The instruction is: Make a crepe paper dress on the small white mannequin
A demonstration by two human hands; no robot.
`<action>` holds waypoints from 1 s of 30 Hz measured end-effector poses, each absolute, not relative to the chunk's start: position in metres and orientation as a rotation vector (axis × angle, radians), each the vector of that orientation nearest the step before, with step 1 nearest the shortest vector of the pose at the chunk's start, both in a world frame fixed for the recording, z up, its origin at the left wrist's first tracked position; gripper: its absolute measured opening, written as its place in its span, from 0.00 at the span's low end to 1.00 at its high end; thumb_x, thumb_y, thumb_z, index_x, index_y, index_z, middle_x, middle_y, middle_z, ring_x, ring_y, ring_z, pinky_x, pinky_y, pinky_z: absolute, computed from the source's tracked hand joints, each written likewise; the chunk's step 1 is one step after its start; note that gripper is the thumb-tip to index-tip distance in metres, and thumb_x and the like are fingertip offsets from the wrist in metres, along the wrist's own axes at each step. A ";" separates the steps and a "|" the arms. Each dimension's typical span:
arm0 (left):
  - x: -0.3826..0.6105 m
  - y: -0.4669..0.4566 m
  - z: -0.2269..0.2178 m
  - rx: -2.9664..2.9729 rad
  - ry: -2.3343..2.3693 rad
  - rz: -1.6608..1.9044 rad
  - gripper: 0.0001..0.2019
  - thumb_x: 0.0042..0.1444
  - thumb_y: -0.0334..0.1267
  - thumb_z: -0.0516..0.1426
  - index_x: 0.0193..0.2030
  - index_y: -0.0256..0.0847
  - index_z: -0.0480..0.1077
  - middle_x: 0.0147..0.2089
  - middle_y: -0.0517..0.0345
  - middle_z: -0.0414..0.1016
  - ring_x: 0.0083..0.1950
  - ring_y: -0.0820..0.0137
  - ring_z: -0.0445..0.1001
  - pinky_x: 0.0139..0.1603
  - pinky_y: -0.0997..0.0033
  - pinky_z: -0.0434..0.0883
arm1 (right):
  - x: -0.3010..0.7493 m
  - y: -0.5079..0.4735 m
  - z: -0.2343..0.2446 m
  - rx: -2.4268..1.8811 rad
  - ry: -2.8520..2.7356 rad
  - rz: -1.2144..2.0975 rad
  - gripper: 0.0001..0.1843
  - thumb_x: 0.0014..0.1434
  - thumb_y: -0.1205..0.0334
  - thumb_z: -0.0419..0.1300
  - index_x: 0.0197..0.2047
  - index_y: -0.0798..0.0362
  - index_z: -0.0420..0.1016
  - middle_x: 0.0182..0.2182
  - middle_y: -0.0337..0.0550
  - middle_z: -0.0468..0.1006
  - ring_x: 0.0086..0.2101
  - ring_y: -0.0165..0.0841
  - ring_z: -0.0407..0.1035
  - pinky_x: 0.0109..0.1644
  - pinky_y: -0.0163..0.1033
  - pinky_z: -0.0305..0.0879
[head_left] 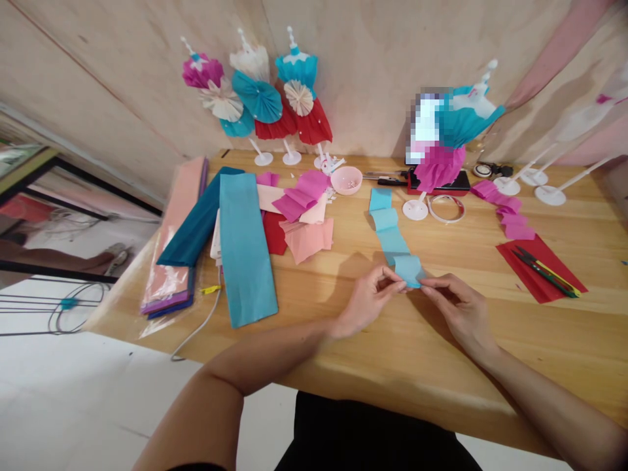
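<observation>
A strip of light blue crepe paper runs from the middle of the table toward me, with creases across it. At its near end, my left hand pinches the left corner between thumb and fingers. My right hand pinches the right corner of that same end. The held end is folded over and raised a little, and the far end lies flat. Behind the strip stands a small dress-form stand dressed in blue and magenta paper.
Three dressed forms line the wall. Folded blue paper and pink scraps lie left, near a pink bowl. Scissors rest on red paper at right, below a magenta strip. A tape roll lies behind.
</observation>
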State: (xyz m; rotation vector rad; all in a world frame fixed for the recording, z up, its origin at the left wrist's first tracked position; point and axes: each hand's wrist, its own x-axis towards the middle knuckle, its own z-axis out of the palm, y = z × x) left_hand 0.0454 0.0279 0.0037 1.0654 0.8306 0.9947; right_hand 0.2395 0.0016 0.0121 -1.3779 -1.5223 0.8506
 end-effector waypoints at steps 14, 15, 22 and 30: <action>0.046 0.027 0.001 1.134 0.877 1.029 0.12 0.58 0.45 0.60 0.39 0.37 0.68 0.37 0.55 0.79 0.43 0.66 0.80 0.48 0.66 0.74 | 0.239 0.003 0.012 -1.372 -1.562 0.755 0.06 0.60 0.60 0.64 0.41 0.46 0.81 0.36 0.41 0.80 0.36 0.34 0.73 0.41 0.39 0.68; 0.046 0.027 0.001 1.137 0.877 1.028 0.12 0.58 0.45 0.60 0.39 0.37 0.68 0.37 0.55 0.79 0.44 0.66 0.80 0.48 0.66 0.74 | 0.240 0.003 0.012 -1.371 -1.567 0.747 0.06 0.60 0.60 0.64 0.41 0.46 0.81 0.36 0.41 0.80 0.36 0.33 0.73 0.40 0.39 0.68; 0.047 0.026 -0.001 1.140 0.856 1.049 0.12 0.59 0.44 0.60 0.42 0.37 0.69 0.40 0.53 0.78 0.44 0.65 0.80 0.50 0.64 0.74 | 0.242 0.000 0.009 -1.368 -1.526 0.760 0.06 0.61 0.60 0.63 0.42 0.45 0.80 0.39 0.40 0.81 0.38 0.33 0.74 0.43 0.38 0.70; 0.044 0.025 0.001 1.205 0.860 1.010 0.13 0.60 0.44 0.59 0.46 0.38 0.70 0.43 0.51 0.78 0.47 0.65 0.79 0.53 0.63 0.73 | 0.241 -0.001 0.007 -1.414 -1.467 0.803 0.07 0.60 0.58 0.64 0.42 0.46 0.81 0.39 0.39 0.82 0.38 0.32 0.75 0.44 0.37 0.71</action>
